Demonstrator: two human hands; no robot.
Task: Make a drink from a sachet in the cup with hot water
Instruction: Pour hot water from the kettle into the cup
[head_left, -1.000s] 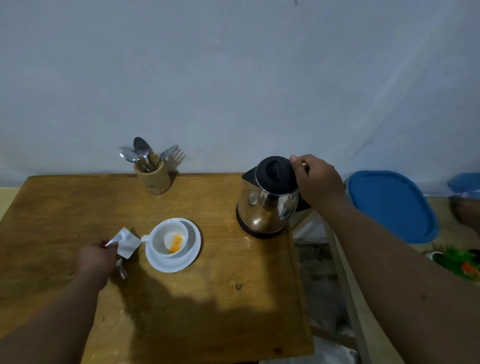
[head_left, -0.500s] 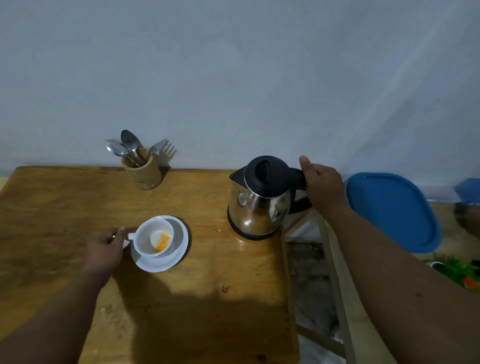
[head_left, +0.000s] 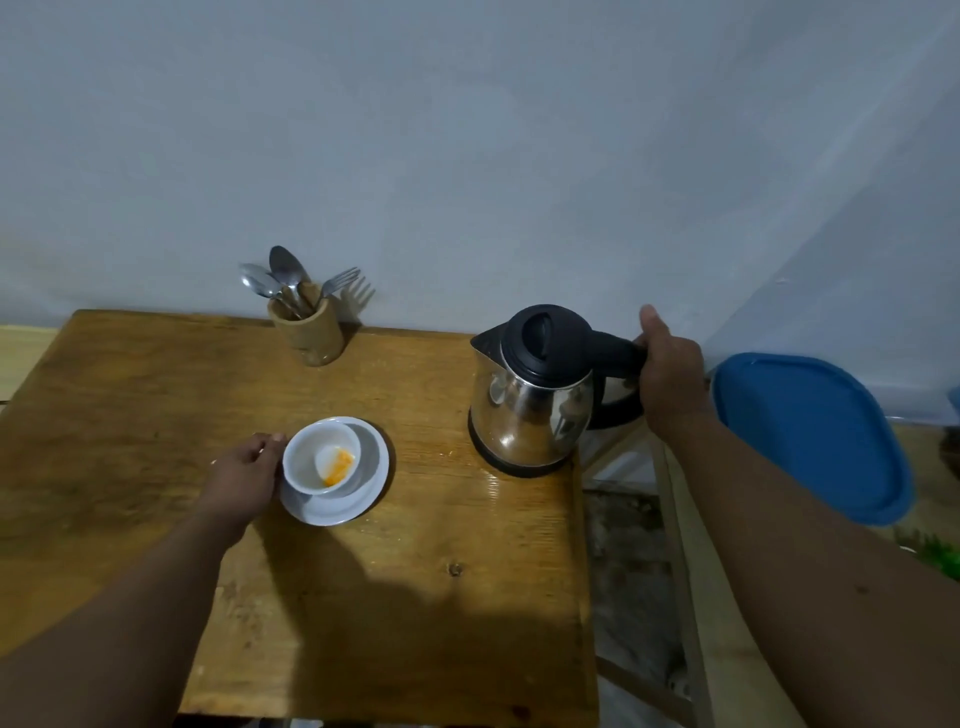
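With right hand (head_left: 670, 379) clamped on the kettle (head_left: 535, 395) handle and left hand (head_left: 244, 475) fingers curled at the cup (head_left: 322, 457) handle, spout should be swung toward 8 o'clock over the orange powder (head_left: 337, 462) and tipped slowly, cup kept steadied on saucer (head_left: 371, 486).

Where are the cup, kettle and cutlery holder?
cup (head_left: 306, 460): head view, inner wall.
kettle (head_left: 530, 421): head view, steel body.
cutlery holder (head_left: 307, 335): head view, wooden side.

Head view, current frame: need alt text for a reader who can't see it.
A person's right hand grips the black handle of a steel kettle standing on a wooden table, while the left hand holds a white cup with orange powder inside, on a saucer. A wooden holder of spoons and a fork stands by the wall.
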